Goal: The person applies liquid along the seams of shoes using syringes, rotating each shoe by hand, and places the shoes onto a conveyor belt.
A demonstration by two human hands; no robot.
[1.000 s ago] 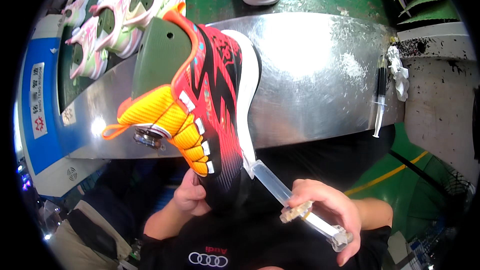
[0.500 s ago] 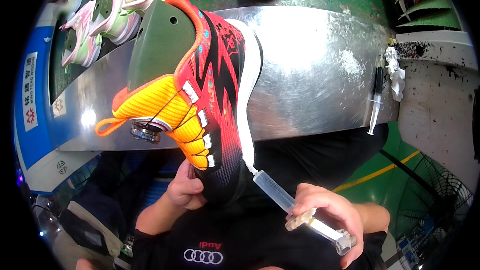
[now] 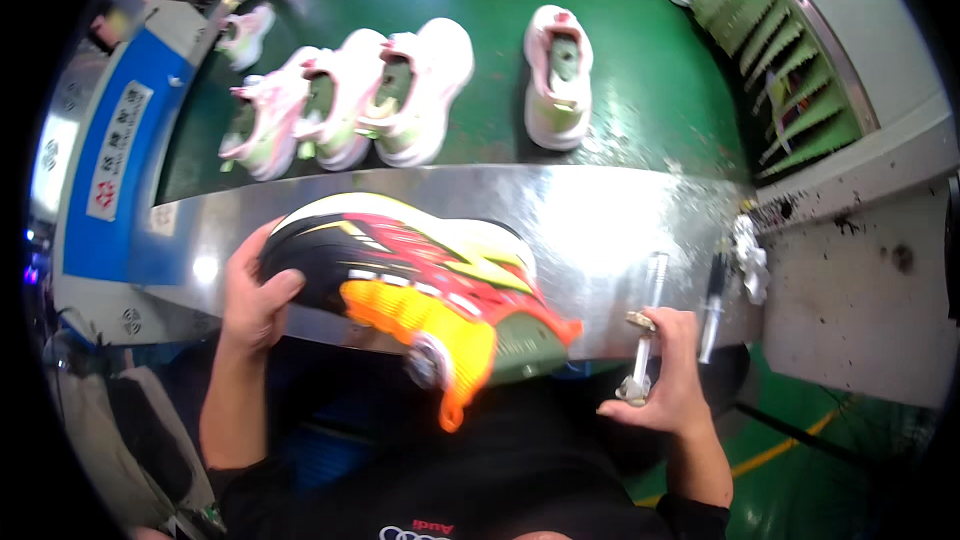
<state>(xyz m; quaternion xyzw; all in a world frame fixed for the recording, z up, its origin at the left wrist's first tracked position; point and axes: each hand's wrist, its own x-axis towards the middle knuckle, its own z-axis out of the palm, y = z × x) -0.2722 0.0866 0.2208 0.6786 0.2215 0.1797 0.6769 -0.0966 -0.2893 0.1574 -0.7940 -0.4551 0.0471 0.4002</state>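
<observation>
My left hand (image 3: 255, 295) grips the toe of a red, black and orange sports shoe (image 3: 420, 285), which lies sideways over the front edge of a shiny metal worktable (image 3: 600, 215), its heel pointing toward me. My right hand (image 3: 665, 375) holds a clear plastic syringe (image 3: 645, 325) upright by its plunger end, just right of the shoe's heel and apart from it. The syringe tip points away from me over the metal surface.
A second syringe (image 3: 712, 305) and a crumpled white rag (image 3: 748, 260) lie on the table's right end. Behind the table, a green conveyor belt (image 3: 490, 0) carries several pink and white shoes (image 3: 400, 95). A blue panel (image 3: 120, 160) stands at left, a stained grey bench (image 3: 860, 280) at right.
The shoe has been turned from upright to lying sideways with its toe to the left. The syringe has come away from the shoe's sole and now stands upright at the right.
</observation>
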